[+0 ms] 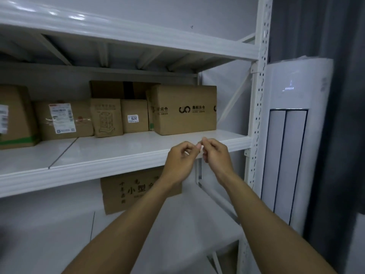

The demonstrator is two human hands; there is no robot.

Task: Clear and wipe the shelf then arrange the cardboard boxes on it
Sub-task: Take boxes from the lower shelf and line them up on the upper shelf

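Several cardboard boxes stand in a row along the back of the white middle shelf [118,149]. The largest, a logo box [185,109], is at the right end. Left of it are a small box labelled 632 [134,115], a narrow box with a printed drawing [106,117], a box with a shipping label [63,119] and a green-taped box [15,117] at the left edge. My left hand [180,161] and my right hand [216,153] hover at the shelf's front edge. Their fingers are curled and the fingertips meet. I see nothing held between them.
Another cardboard box [134,191] stands on the lower shelf, partly behind my left forearm. The perforated white upright [258,107] bounds the shelf on the right. Beyond it are a tall white air conditioner [290,135] and a dark curtain [345,115]. An upper shelf [128,34] hangs overhead.
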